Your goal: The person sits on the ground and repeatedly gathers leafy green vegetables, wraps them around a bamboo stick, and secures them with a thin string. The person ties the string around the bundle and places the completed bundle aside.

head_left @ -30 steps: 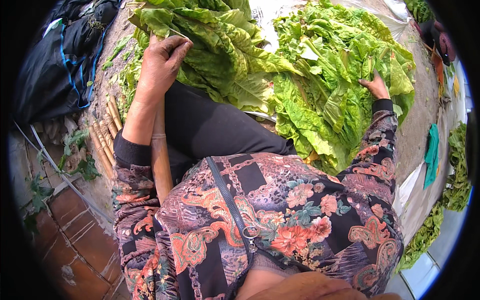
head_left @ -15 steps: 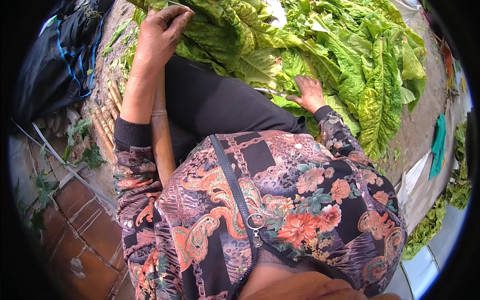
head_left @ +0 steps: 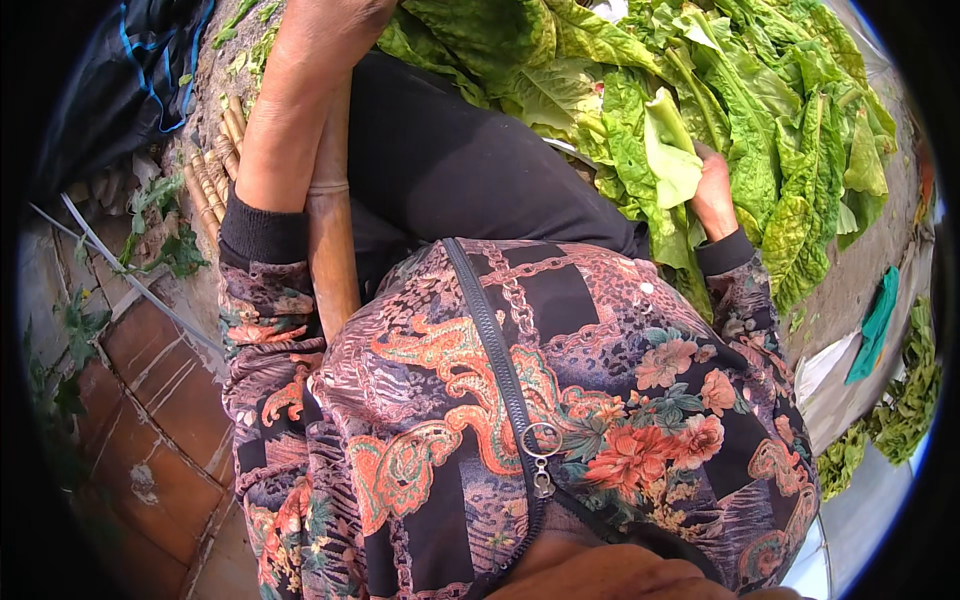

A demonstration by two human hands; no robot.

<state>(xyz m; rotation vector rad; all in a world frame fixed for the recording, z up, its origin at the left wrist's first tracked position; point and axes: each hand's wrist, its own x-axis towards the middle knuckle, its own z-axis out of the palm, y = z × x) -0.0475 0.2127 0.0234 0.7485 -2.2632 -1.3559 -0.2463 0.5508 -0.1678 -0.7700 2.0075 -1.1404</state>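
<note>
A big heap of large green leaves (head_left: 760, 110) lies in front of my knees. My right hand (head_left: 714, 190) is at the near edge of the heap, fingers closed around a folded pale green leaf (head_left: 670, 150) that stands up from it. My left forearm reaches up along a brown wooden stick (head_left: 330, 250) that leans on my black trouser leg (head_left: 450, 160). Only the wrist end of my left hand (head_left: 335, 15) shows at the top edge; its fingers are cut off.
A bundle of thin sticks (head_left: 210, 170) lies on the ground at the left, beside a dark bag with blue trim (head_left: 120, 80). Brick paving (head_left: 160, 400) is below left. A green cloth (head_left: 878, 325) and more leaves (head_left: 900, 400) lie at the right.
My right hand has pulled back from the far side of the heap toward my knee and closed on a leaf. The view has tipped down, so my left hand has slid off the top edge.
</note>
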